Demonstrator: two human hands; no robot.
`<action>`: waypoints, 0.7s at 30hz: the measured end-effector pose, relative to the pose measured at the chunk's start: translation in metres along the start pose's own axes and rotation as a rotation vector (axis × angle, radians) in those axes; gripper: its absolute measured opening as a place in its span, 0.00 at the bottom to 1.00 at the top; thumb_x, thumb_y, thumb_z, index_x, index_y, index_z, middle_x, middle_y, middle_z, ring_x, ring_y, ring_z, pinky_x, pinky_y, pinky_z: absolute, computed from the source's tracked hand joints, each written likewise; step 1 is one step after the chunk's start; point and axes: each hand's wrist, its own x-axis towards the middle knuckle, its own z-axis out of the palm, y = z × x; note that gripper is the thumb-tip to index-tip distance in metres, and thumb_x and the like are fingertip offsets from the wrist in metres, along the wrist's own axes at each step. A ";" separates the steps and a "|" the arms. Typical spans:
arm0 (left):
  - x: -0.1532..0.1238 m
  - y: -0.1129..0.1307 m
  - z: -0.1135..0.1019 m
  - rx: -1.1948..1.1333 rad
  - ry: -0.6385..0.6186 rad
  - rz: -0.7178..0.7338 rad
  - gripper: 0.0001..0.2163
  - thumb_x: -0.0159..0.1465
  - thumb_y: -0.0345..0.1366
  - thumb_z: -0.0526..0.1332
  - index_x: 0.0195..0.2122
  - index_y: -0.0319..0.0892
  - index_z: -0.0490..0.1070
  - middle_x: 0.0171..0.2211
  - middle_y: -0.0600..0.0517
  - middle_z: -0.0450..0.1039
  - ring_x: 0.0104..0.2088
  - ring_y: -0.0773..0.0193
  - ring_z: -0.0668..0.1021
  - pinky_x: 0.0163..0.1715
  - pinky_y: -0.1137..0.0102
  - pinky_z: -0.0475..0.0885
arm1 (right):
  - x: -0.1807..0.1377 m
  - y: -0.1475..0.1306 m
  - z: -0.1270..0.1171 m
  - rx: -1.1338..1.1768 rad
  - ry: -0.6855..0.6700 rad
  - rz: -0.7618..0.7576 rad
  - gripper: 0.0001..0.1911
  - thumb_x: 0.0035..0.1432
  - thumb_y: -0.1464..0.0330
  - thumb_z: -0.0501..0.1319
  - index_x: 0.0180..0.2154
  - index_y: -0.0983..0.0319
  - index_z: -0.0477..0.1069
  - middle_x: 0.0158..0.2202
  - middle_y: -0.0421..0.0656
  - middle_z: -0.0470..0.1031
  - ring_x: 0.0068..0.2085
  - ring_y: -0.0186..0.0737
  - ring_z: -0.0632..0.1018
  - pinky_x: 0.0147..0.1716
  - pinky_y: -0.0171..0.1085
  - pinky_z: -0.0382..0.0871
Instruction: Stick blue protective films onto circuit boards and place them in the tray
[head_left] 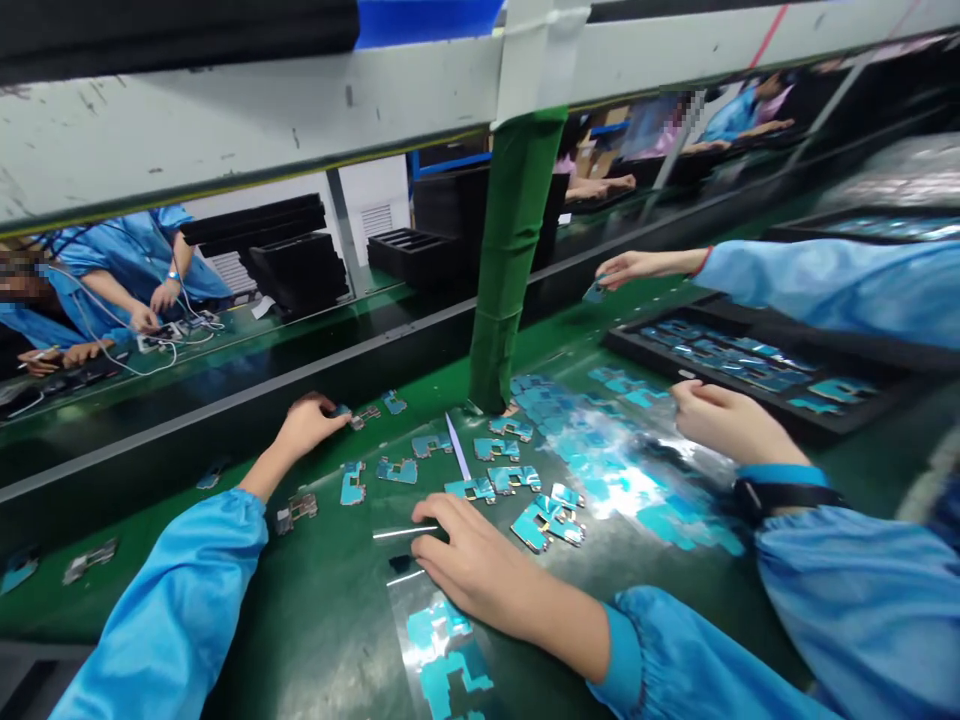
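My left hand reaches out to the far edge of the green work surface. Its fingertips are pinched on a small blue circuit board. My right hand lies flat, fingers stretched out, on a clear plastic film that carries blue boards. Just beyond its fingertips, several loose blue circuit boards are scattered. A pile of boards under shiny film lies to the right of them.
A green-wrapped post rises behind the boards. A co-worker's hands work at the right, near a black tray of boards. A dark conveyor channel runs behind, with other people and black trays across it.
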 end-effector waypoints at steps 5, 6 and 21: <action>-0.042 0.081 0.021 -0.105 -0.068 0.291 0.14 0.58 0.47 0.67 0.38 0.43 0.73 0.39 0.50 0.77 0.40 0.57 0.79 0.42 0.68 0.72 | -0.001 -0.009 0.005 0.017 -0.074 -0.060 0.06 0.67 0.74 0.56 0.40 0.64 0.71 0.45 0.50 0.71 0.48 0.48 0.70 0.47 0.47 0.68; -0.050 0.095 0.028 -0.106 -0.089 0.332 0.14 0.57 0.46 0.68 0.37 0.43 0.73 0.38 0.51 0.77 0.39 0.57 0.79 0.42 0.67 0.72 | -0.002 -0.010 0.006 0.022 -0.125 -0.068 0.06 0.68 0.74 0.56 0.40 0.65 0.71 0.42 0.48 0.71 0.45 0.46 0.71 0.45 0.46 0.68; -0.069 0.097 0.056 -0.130 -0.164 0.577 0.09 0.72 0.38 0.55 0.48 0.43 0.73 0.49 0.47 0.76 0.50 0.56 0.76 0.51 0.62 0.67 | -0.004 -0.012 0.011 0.153 -0.239 -0.024 0.08 0.67 0.69 0.60 0.48 0.63 0.73 0.36 0.44 0.72 0.37 0.41 0.72 0.37 0.37 0.66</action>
